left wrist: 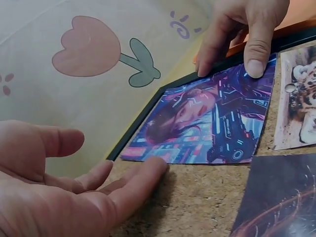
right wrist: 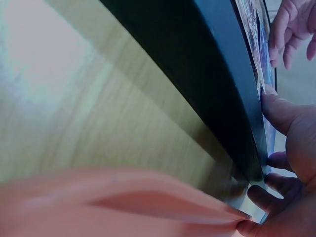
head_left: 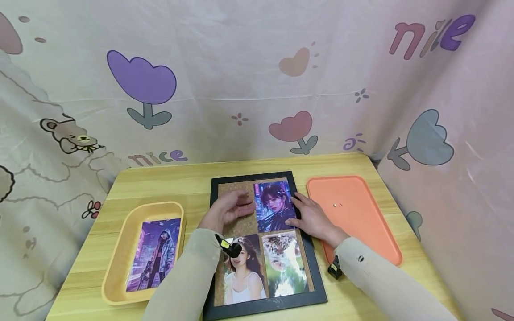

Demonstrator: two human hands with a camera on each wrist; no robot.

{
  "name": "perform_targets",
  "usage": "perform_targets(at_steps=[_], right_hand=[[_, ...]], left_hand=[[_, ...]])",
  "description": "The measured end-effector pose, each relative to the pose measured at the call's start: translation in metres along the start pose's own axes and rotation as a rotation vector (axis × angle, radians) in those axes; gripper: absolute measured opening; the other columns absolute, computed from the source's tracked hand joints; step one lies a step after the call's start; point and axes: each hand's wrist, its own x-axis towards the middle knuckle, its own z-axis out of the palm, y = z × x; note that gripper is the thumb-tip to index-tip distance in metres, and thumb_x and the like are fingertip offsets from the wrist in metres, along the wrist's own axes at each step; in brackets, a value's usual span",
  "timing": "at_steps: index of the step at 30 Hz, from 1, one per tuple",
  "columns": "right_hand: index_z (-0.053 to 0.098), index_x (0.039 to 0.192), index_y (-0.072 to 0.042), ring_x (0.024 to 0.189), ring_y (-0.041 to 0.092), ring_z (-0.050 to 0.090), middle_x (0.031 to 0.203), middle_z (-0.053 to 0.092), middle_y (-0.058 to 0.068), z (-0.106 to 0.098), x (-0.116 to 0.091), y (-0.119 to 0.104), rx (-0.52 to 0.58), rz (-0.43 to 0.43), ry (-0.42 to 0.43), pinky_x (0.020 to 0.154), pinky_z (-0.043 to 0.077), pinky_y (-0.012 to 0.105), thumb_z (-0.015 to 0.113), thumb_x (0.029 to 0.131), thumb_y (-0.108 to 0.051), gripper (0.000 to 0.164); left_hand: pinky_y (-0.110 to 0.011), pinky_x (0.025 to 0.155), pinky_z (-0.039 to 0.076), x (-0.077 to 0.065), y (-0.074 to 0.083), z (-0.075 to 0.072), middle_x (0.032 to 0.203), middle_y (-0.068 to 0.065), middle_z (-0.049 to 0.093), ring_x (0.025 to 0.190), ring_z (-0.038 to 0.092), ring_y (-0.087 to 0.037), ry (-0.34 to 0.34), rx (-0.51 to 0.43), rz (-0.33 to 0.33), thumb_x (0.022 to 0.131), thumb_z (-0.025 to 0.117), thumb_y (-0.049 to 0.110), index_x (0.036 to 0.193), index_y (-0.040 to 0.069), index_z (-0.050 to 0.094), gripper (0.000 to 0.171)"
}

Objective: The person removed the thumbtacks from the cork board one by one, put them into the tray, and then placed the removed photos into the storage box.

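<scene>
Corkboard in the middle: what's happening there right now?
A person has both hands at the purple portrait print on the upper right of the black-framed corkboard. The right hand has its thumb on the print's right side; the left hand is at its left edge. A woman's photo and a tiger photo lie below; the upper-left cork is uncovered. Another print lies in the yellow tray, left of the board.
</scene>
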Motion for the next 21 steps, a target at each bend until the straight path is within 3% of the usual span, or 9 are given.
perform_targets(at_steps=[5,11,15,19,21], right_hand=[[0.04,0.162,-0.004,0.155,0.046,0.032,0.172,0.028,0.022,0.0,0.0,0.001,0.002,0.009,-0.001,0.126,0.025,0.065,0.077,0.095,-0.047,0.088],[0.04,0.161,-0.002,0.155,0.047,0.032,0.172,0.028,0.022,-0.001,0.0,0.0,-0.006,0.011,-0.009,0.126,0.025,0.065,0.077,0.095,-0.047,0.088],[0.039,0.162,-0.003,0.156,0.046,0.031,0.173,0.027,0.021,-0.001,0.001,0.0,-0.004,0.019,-0.013,0.127,0.024,0.064,0.076,0.095,-0.048,0.088],[0.04,0.162,-0.003,0.155,0.046,0.033,0.172,0.028,0.022,-0.001,0.0,0.0,-0.003,0.006,-0.002,0.126,0.025,0.065,0.077,0.095,-0.047,0.088],[0.04,0.162,-0.003,0.155,0.047,0.033,0.171,0.028,0.023,-0.001,-0.001,0.0,-0.003,-0.003,0.001,0.125,0.026,0.066,0.076,0.095,-0.049,0.089]], left_hand=[[-0.042,0.098,0.061,0.002,-0.004,0.003,0.127,-0.023,0.066,0.106,0.074,-0.032,-0.006,0.063,0.012,0.112,0.051,0.02,0.146,0.001,0.056,0.04],[-0.028,0.079,0.059,0.007,-0.009,0.015,0.102,-0.006,0.069,0.086,0.065,-0.015,-0.052,0.331,0.123,0.109,0.056,0.016,0.141,0.009,0.067,0.034],[-0.028,0.076,0.06,0.016,-0.014,0.021,0.108,-0.007,0.067,0.086,0.063,-0.016,-0.035,0.444,0.182,0.104,0.058,0.004,0.139,0.012,0.068,0.038],[-0.03,0.076,0.062,0.025,-0.017,0.022,0.12,-0.011,0.066,0.091,0.066,-0.019,-0.012,0.481,0.194,0.101,0.061,0.0,0.138,0.014,0.069,0.04],[-0.031,0.075,0.063,0.028,-0.018,0.021,0.117,-0.011,0.064,0.091,0.068,-0.02,-0.001,0.501,0.203,0.101,0.063,0.0,0.136,0.014,0.069,0.039]])
